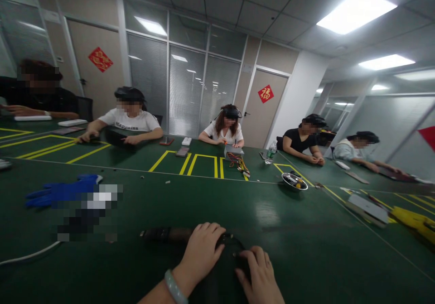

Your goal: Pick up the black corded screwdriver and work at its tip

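A dark, elongated tool (176,235) with a narrow light tip at its left end lies on the green table in front of me. My left hand (205,245), with a pale bangle (174,287) on the wrist, rests over its right part, fingers curved round it. To the right, my right hand (258,270) has bent fingers around something dark that blends into the tabletop. Between the hands, a thin black curved piece shows. What lies under both palms is hidden, and the tool's exact kind is unclear.
Blue gloves (64,191) and a white cable (32,255) lie left. A metal bowl (295,182) of small parts and a water bottle (271,152) stand ahead. A grey box (369,209) and yellow item (414,222) lie right. Several people sit across the table.
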Demonstrator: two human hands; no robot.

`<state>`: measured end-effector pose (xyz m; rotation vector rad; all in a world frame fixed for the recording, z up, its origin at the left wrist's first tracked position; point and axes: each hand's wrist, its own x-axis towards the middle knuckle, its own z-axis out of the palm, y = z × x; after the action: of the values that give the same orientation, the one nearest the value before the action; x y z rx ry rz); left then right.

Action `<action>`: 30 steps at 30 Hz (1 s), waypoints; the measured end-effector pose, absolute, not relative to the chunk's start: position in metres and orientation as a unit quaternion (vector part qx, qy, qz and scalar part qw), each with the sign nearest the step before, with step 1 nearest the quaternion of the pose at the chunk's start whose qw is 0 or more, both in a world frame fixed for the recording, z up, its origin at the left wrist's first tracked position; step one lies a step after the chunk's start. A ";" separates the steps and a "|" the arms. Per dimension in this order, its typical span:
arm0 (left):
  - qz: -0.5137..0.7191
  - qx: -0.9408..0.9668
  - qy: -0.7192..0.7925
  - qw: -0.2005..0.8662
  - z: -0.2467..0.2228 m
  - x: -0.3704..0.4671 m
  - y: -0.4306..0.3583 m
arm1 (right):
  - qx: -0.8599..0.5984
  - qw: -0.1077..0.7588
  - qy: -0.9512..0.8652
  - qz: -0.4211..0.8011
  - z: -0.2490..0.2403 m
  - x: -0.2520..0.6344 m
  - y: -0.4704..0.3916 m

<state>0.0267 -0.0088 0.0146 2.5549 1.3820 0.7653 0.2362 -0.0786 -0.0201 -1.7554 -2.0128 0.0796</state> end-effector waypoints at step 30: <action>0.219 0.860 0.457 0.062 0.026 0.026 -0.013 | -0.638 0.268 -0.717 0.090 0.017 0.222 -0.041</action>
<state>0.0259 -0.0125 0.0264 2.5990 1.3824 0.6606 0.2220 -0.0412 0.0168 -1.7207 -1.9334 0.2428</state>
